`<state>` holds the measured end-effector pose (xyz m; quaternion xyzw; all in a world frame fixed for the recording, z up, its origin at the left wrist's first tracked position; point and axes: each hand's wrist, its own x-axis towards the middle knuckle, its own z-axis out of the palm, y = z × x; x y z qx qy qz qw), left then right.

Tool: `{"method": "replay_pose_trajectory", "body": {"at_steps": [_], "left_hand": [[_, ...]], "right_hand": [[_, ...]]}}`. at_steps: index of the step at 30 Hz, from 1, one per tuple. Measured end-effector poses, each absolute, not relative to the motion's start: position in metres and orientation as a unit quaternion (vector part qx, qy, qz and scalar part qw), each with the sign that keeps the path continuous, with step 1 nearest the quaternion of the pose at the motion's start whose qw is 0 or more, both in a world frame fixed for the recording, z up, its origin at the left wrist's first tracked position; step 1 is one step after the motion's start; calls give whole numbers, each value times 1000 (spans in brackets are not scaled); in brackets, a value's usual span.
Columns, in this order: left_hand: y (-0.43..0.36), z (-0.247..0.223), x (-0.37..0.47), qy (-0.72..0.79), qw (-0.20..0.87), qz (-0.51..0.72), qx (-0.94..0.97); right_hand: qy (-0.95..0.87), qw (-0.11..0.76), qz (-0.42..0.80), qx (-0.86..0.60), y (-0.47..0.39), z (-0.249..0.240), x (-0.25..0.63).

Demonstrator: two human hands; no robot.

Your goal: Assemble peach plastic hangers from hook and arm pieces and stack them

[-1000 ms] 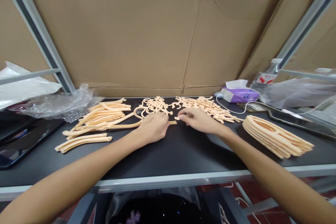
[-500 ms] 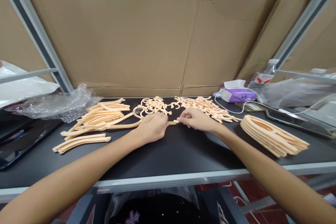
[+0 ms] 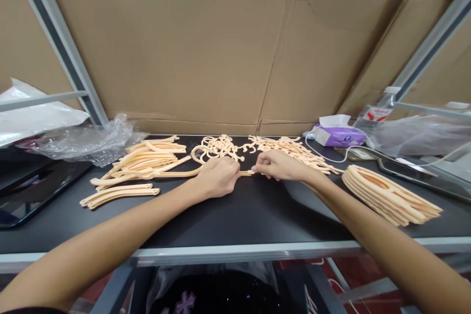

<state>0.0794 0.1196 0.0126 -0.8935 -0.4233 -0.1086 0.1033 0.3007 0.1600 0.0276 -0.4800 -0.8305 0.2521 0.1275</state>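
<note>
My left hand point(image 3: 220, 176) is closed round a peach plastic hanger piece point(image 3: 180, 174), whose long arm reaches out to the left; a curved hook point(image 3: 197, 153) shows just above the fist. Past my knuckles, a short end of the piece pokes out to the right. My right hand point(image 3: 277, 165) pinches at that end with thumb and fingertips; whether a separate small part sits between them is too small to tell. Behind my hands lie a heap of hooks point(image 3: 222, 146) and a heap of small peach parts point(image 3: 290, 149).
Long hanger arms point(image 3: 150, 159) are piled at left, with loose ones point(image 3: 121, 195) in front. Stacked hanger frames point(image 3: 390, 196) lie at right. Around them are a tissue pack point(image 3: 340, 135), a bottle point(image 3: 379, 108), a white cable point(image 3: 327, 158), plastic wrap point(image 3: 99, 142) and a cardboard wall point(image 3: 184, 49).
The whole view has shifted slightly, so things appear a little further right. Both hands keep nearly the same hold on the hanger piece.
</note>
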Motion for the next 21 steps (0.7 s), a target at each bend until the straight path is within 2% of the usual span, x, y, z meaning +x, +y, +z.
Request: {"method": "replay_pose_trajectory", "body": {"at_steps": [12, 21], "left_hand": [[120, 13, 79, -403, 121, -120, -899], [126, 6, 74, -389, 118, -139, -903]], "right_hand": [[-868, 114, 178, -449, 163, 31, 300], [-860, 49, 270, -430, 176, 39, 299]]}}
